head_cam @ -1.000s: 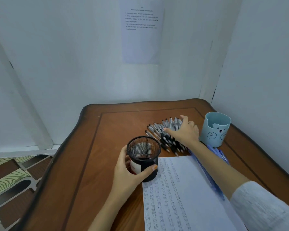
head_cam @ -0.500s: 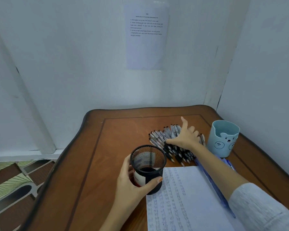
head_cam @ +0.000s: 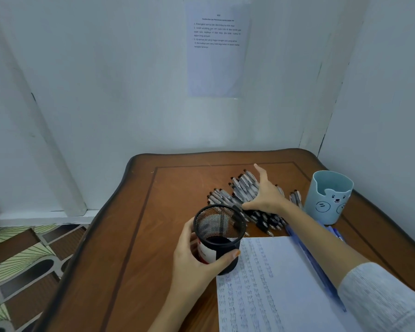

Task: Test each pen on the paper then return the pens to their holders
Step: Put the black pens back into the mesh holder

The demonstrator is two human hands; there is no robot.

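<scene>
The left hand (head_cam: 192, 262) is gripping the black mesh pen holder (head_cam: 219, 238), thumb and fingers curling round its wall as it is standing upright on the wooden table (head_cam: 153, 236). Just behind the holder, the right hand (head_cam: 266, 197) is lying open, fingers spreading over the pile of black-and-grey pens (head_cam: 240, 188). The written-on paper (head_cam: 273, 283) is touching the holder's base on its right; the light-blue bear cup (head_cam: 328, 197) is standing well to the holder's right.

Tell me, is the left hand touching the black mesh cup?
Touching. The head view shows the left hand wrapped round the black mesh cup, thumb pressed on its front.
</scene>
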